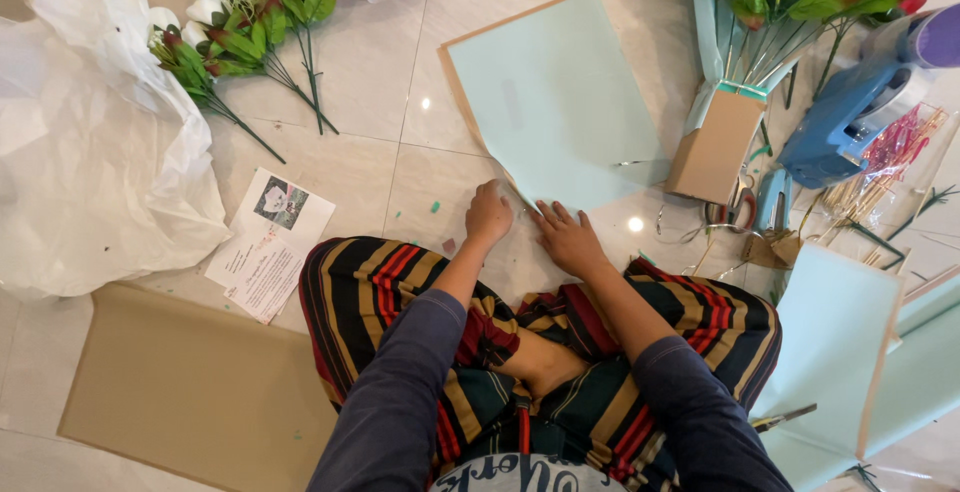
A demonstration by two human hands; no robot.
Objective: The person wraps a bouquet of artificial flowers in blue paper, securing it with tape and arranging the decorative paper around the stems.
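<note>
Your left hand (488,214) was clenched, knuckles pressing the paper's (555,102) corner. Your right hand (568,238) lay flat, fingers spread on its lower edge.

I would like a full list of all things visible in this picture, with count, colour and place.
pale green paper sheet: one, floor centre, under both hands
artificial flower stems: several, white and pink, top left
wrapped flower bouquet: one, green leaves, top right
white plastic bag: one, left
printed white leaflet: one, left of knee
brown paper sheet: one, bottom left
blue glue gun: one, right
folded green sheets: a few, bottom right
left hand: fist on sheet corner
right hand: flat on sheet edge
</note>
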